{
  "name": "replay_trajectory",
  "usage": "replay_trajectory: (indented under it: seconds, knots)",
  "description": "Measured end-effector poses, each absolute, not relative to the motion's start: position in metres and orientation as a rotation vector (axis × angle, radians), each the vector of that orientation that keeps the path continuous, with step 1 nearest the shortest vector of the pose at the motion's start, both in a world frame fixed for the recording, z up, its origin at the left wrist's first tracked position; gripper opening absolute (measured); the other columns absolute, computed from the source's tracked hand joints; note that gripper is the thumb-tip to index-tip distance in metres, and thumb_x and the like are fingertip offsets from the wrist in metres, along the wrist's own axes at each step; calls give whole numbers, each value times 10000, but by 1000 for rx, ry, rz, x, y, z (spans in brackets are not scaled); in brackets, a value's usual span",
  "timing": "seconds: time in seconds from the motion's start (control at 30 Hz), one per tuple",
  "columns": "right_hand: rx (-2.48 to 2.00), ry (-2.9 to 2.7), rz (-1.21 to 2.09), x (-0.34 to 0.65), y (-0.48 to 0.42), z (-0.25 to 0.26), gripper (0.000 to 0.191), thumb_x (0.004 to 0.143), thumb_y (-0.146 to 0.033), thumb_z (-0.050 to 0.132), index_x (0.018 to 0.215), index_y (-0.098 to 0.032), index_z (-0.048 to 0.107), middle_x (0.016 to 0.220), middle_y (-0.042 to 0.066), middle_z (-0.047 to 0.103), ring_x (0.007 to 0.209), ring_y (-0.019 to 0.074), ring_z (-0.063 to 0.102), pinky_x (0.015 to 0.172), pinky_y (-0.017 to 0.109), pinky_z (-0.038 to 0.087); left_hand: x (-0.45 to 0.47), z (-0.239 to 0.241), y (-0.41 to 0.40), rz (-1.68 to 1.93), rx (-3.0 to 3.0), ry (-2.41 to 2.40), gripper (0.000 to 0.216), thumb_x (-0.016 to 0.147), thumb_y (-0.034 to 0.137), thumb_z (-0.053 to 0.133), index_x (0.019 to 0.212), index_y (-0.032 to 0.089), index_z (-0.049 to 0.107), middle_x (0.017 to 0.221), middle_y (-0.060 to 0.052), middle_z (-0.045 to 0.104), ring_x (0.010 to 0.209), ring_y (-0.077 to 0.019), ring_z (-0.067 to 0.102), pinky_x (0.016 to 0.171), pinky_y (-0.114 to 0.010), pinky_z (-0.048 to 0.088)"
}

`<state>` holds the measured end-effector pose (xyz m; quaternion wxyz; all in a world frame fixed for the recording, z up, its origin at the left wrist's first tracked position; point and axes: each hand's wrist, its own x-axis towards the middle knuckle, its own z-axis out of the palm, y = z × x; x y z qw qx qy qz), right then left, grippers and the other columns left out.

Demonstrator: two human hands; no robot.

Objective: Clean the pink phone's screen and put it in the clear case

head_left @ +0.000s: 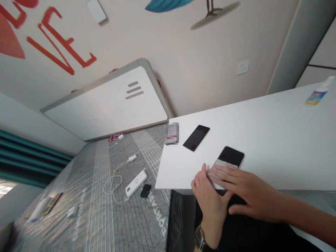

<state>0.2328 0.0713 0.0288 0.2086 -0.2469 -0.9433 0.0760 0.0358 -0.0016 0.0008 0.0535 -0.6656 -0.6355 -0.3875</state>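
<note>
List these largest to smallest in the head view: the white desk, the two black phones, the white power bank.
White desk. Then nearer black phone, farther black phone and white power bank: too alike to rank, given camera nearness.

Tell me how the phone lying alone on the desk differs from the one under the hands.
The far phone lies bare, its whole dark screen showing, while the near phone has its lower part covered by a pale cloth. Nothing touches the far phone; on the near phone, the right hand rests on the cloth, with the left hand beside it. Both have dark faces and lie flat on the white tabletop.
</note>
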Motion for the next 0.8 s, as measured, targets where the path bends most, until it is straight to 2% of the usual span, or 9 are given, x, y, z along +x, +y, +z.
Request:
replay_trajectory:
  seconds: [0.03,0.07,0.13,0.23,0.37,0.5,0.57,0.67,0.8]
  knots:
    - [-657,-2656,225,232,73,29,933,985,-740,602,1726,-302,241,1694,60,452,1533,310,480,1273,533,409,35,0,-1,-1169,-2026,-1927,1024,829,778,773,1541,133,421,1279,-142,719,1141,-312,689,1004,-461,473]
    - [-712,-2624,199,232,76,28,852,1027,-691,569,1722,-317,251,1678,54,477,1523,306,494,1270,555,403,35,0,-1,-1163,-2027,-1921,1017,849,811,715,1544,129,419,1277,-143,719,1142,-310,686,1004,-459,468]
    - [-843,-2560,153,233,87,26,762,1073,-619,522,1716,-292,279,1680,90,470,1537,353,467,1255,645,382,33,0,-1,-1157,-2034,-1894,1021,874,875,568,1545,120,417,1263,-146,721,1138,-307,680,997,-457,461]
    - [-917,-2546,149,234,100,21,846,1018,-700,571,1701,-264,329,1715,96,416,1576,394,394,1255,673,369,28,0,-2,-1119,-2091,-1833,944,969,834,435,1565,103,396,1295,-165,698,1173,-303,662,1017,-460,449]
    - [-962,-2520,165,221,85,19,887,1014,-720,560,1717,-256,281,1723,113,403,1578,389,392,1266,671,353,23,1,-6,-1052,-2201,-1797,855,1043,705,496,1608,85,333,1355,-185,664,1253,-304,633,1080,-463,441]
    - [-773,-2596,287,216,56,22,1156,866,-892,605,1739,-258,191,1750,120,337,1574,366,410,1285,584,380,23,-2,-6,-1096,-2150,-1800,820,1067,679,454,1606,72,337,1378,-209,654,1246,-314,637,1070,-475,457]
    - [-709,-2619,346,224,55,23,1139,870,-888,601,1740,-285,182,1736,103,371,1553,340,449,1292,547,384,25,-3,-5,-1128,-2119,-1813,845,1053,717,448,1598,80,347,1372,-207,664,1245,-314,645,1062,-474,465]
    - [-873,-2530,279,240,64,22,964,982,-772,561,1736,-290,201,1702,125,433,1546,364,455,1287,627,359,26,-3,-4,-1177,-2106,-1842,936,983,805,489,1584,100,358,1314,-182,702,1218,-306,673,1047,-460,481]
    - [-776,-2616,312,247,66,21,1095,903,-857,591,1740,-286,176,1718,129,400,1557,374,436,1275,635,378,26,-2,-4,-1188,-2109,-1845,933,957,759,619,1580,110,371,1312,-176,715,1208,-305,688,1039,-457,500]
